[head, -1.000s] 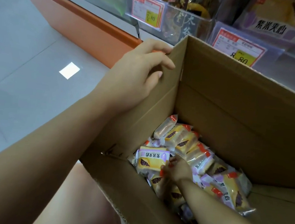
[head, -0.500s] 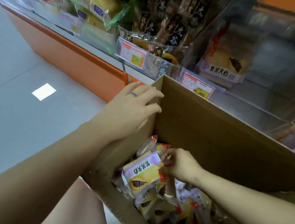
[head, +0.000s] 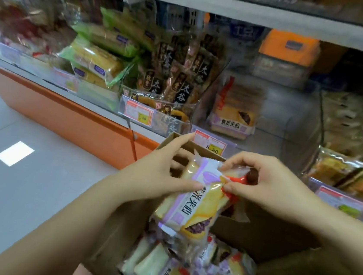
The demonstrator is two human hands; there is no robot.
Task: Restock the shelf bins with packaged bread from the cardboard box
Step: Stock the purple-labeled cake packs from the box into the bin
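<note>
A purple-and-yellow bread packet (head: 191,197) is held up above the open cardboard box (head: 276,250). My left hand (head: 160,175) holds its left side, thumb on the front and fingers behind it. My right hand (head: 268,183) pinches the packet's red top corner. Several more packets (head: 194,272) of the same kind lie in the bottom of the box. Beyond the box, a clear shelf bin (head: 291,118) holds one matching packet (head: 235,114) standing at its front left.
Neighbouring bins hold green-wrapped loaves (head: 99,55) and dark-labelled pastries (head: 178,78) to the left, and other wrapped bread (head: 341,173) to the right. Price tags (head: 209,142) line the shelf edge above an orange base panel (head: 66,110). Grey floor lies to the left.
My right hand has lifted a bread packet out of the box. My left hand left the box flap and took hold of the packet. The view tilted up toward the shelf.
</note>
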